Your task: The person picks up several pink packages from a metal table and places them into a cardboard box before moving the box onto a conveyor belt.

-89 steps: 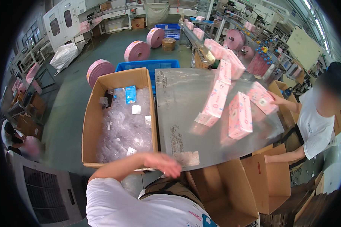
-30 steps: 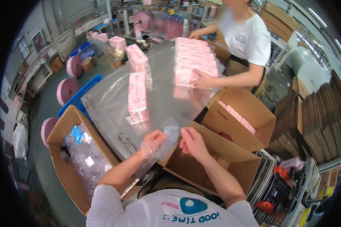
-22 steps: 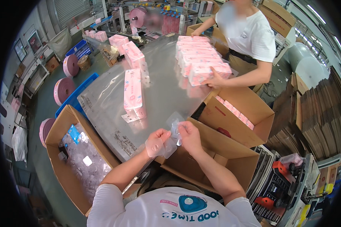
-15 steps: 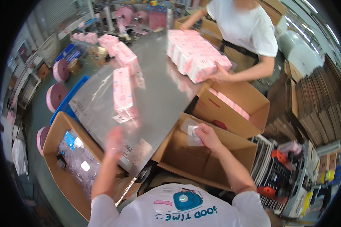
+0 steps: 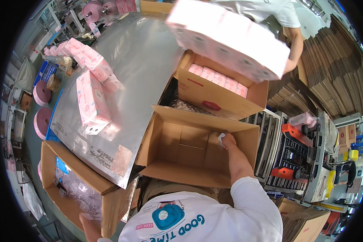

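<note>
My right hand (image 5: 229,142) is inside an open cardboard carton (image 5: 181,176) in front of me, its fingers closed on a small translucent plastic piece (image 5: 221,139). Down at the left, my left hand (image 5: 88,222) reaches into another cardboard box (image 5: 109,201) full of loose clear plastic pieces (image 5: 84,193). The box's wall partly covers that hand, so its grip is unclear. Across from me, a co-worker's hand (image 5: 289,65) supports a large block of pink-and-white tissue packs (image 5: 234,36), blurred by motion, above a second carton (image 5: 213,94).
Tissue packs (image 5: 92,99) lie in a line on the metal table (image 5: 129,68) to the left. The second carton holds a row of packs (image 5: 218,78). Stacked flat cardboard (image 5: 334,72) stands at the far right, near a roller conveyor (image 5: 266,139). Pink rolls (image 5: 42,121) stand left of the table.
My left hand has moved from over the table's near corner down into the box of plastic pieces. My right hand has gone deeper into the carton. The co-worker's tissue block has shifted right, over the second carton.
</note>
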A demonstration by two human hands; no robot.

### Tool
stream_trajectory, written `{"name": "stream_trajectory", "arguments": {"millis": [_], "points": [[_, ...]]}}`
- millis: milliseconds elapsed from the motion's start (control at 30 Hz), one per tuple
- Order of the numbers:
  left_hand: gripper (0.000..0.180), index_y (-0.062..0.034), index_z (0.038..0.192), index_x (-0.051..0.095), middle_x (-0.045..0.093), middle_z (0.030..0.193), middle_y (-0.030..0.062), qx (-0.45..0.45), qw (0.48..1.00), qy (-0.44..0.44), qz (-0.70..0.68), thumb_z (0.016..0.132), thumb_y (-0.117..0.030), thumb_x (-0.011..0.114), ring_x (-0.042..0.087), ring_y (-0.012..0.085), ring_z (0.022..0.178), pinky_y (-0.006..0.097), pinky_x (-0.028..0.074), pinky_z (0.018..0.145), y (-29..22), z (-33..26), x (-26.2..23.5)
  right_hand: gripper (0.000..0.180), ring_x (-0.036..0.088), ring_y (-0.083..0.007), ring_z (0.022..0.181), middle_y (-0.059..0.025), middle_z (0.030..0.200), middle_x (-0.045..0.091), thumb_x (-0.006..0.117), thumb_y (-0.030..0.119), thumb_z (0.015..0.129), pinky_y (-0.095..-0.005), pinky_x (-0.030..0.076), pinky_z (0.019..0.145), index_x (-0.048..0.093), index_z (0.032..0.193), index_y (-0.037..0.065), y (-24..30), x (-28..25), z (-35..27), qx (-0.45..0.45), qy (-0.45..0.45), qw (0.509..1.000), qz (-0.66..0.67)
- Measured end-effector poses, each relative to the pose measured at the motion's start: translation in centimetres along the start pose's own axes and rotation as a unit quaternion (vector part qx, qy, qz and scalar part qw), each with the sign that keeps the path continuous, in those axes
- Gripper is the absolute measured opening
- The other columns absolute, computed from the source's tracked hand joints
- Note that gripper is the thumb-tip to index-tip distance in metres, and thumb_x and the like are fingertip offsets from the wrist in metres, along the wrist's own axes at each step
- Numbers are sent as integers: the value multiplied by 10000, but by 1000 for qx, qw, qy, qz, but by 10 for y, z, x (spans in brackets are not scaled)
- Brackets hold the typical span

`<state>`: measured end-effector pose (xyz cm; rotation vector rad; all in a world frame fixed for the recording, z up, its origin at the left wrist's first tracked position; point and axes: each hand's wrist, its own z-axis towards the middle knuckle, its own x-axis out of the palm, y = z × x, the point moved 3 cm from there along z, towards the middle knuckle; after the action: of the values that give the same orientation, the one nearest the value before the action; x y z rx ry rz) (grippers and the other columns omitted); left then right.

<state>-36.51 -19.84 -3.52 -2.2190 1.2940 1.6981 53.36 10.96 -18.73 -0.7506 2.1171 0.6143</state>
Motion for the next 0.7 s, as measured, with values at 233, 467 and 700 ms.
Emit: {"name": "stream_trajectory", "arguments": {"millis": [233, 467, 700], "points": [[228, -60, 891, 677, 676, 894, 143, -112, 979, -166, -41, 881, -210, 506, 668, 278, 822, 383, 549, 667, 22, -18, -125, 324, 608, -331, 961, -192, 1022, 632, 512, 262, 863, -416, 489, 805, 615, 1063, 29, 67, -4, 2, -146, 139, 978, -50], [234, -19, 1069, 604, 646, 920, 133, 181, 741, -280, -583, 883, -147, 543, 608, 203, 830, 324, 485, 743, -157, 46, -303, 388, 579, -104, 791, -17, 925, 634, 583, 312, 878, -261, 486, 695, 576, 1160, 47, 302, -62, -185, -456, 395, 796, 48], [788, -98, 1348, 334, 258, 1443, 148, 371, 867, -263, -203, 718, -432, 669, 207, 418, 1324, 636, 321, 954, -427, -8, -399, 547, 583, -282, 1009, -160, 1171, 544, 613, 341, 806, -382, 468, 830, 472, 1256, 63, 559, -115, -272, -641, -2, 766, 45]]}}
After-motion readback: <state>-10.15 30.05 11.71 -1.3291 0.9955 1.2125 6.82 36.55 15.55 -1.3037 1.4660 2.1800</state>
